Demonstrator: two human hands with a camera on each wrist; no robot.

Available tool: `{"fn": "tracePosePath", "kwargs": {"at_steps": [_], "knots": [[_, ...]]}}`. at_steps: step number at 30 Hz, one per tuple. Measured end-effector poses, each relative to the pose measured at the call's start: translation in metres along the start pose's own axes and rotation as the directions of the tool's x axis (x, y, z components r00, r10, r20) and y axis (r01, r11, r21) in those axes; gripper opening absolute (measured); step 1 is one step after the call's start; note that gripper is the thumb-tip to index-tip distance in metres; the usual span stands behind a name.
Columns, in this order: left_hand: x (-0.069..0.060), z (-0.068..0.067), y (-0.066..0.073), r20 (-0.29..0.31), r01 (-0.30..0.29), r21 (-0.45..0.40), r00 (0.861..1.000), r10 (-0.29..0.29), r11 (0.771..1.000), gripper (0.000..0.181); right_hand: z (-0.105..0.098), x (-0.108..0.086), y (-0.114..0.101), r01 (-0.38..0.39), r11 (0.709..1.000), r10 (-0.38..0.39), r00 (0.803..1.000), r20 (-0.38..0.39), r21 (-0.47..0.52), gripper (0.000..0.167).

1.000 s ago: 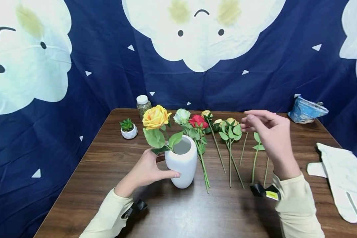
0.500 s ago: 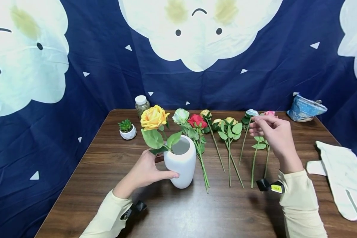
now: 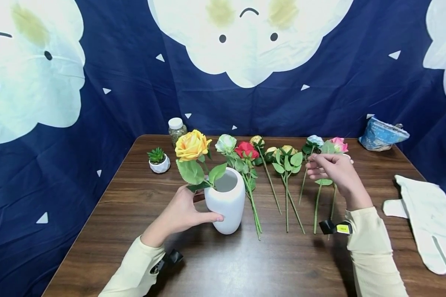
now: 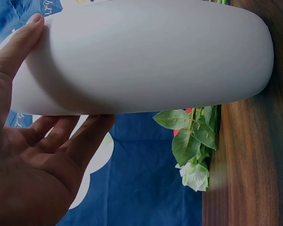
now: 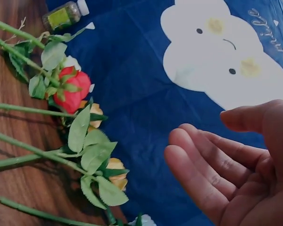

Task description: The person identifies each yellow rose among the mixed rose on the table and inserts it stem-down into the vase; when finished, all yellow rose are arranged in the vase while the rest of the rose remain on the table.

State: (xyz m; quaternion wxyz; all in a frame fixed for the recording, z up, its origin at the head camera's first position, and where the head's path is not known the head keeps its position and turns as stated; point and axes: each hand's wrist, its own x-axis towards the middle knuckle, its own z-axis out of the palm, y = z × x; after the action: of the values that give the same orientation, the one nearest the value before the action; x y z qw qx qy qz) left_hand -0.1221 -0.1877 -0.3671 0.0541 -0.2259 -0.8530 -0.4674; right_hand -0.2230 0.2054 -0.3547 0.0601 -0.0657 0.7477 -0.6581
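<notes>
In the head view my left hand grips the upright white vase, its thumb across the near side. The left wrist view shows the fingers on the opposite side of the vase. One large yellow rose stands in the vase, leaning left over the rim. My right hand hovers over the stems at the right, fingers loosely bent. Right behind it lie a pale blue rose and a pink rose. In the right wrist view that hand holds nothing, thumb apart from the fingers.
Right of the vase lie a pale green-white rose, a red rose and several small yellow roses. A potted succulent and a lidded jar stand left. White gloves and a blue pouch lie right.
My right hand has shifted slightly right, then lower, over the stems, uncovering the blue and pink rose heads. The left hand and vase have stayed put.
</notes>
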Motion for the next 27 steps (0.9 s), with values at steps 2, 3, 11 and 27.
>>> {"fn": "tracePosePath", "kwargs": {"at_steps": [2, 3, 11, 27], "knots": [[0.000, 0.000, 0.000, -0.005, -0.015, 0.023, 1.000, 0.015, 1.000, 0.073, -0.001, 0.002, 0.003, -0.036, 0.999, 0.036, 0.999, 0.024, -0.024, 0.024], [0.000, 0.000, 0.000, -0.009, -0.024, 0.041, 1.000, 0.024, 0.999, 0.073, -0.001, 0.003, 0.004, -0.051, 0.998, 0.052, 0.998, 0.034, -0.044, 0.028], [0.001, 0.000, 0.001, -0.008, -0.042, 0.030, 0.999, 0.042, 0.999, 0.073, 0.002, 0.012, 0.022, -0.162, 0.987, 0.163, 0.984, 0.075, -0.026, 0.048], [0.000, -0.001, 0.000, -0.012, -0.029, 0.059, 0.999, 0.030, 0.998, 0.074, 0.014, 0.022, 0.046, -0.275, 0.961, 0.273, 0.954, 0.126, -0.005, 0.049]]}}
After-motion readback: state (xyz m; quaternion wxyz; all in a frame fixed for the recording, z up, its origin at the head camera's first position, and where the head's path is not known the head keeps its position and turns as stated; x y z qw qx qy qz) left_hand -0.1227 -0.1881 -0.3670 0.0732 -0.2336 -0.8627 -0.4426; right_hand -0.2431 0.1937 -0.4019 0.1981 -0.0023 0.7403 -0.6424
